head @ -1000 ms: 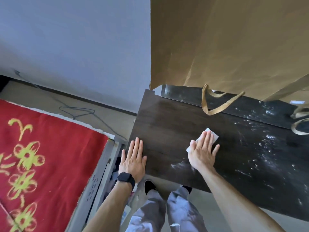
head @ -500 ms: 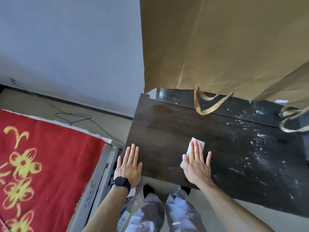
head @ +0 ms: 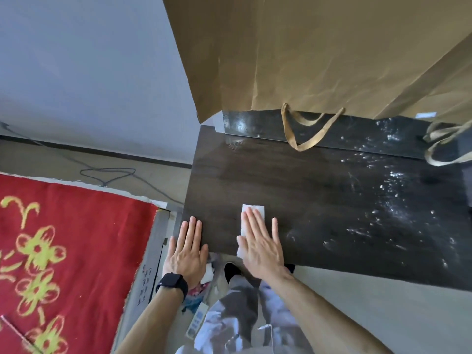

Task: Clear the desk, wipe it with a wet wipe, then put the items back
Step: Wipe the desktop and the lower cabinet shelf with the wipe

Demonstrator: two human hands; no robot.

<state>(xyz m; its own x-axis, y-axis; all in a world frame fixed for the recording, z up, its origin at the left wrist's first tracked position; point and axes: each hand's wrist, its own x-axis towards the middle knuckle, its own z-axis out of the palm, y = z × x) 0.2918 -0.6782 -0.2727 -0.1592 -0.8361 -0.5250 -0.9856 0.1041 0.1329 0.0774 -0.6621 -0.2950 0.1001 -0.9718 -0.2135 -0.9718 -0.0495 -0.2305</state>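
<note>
Our right hand (head: 261,245) presses the wet wipe (head: 251,215) flat on the dark desk (head: 319,190), left hand (head: 187,251) spread open bracing the near corner; we should sweep overlapping strokes toward the streaked right side.

no legible text anywhere

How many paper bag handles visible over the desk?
2. One handle hangs at the desk's back middle; a second handle sits at the right edge, partly cut off. Others may be hidden.
</note>
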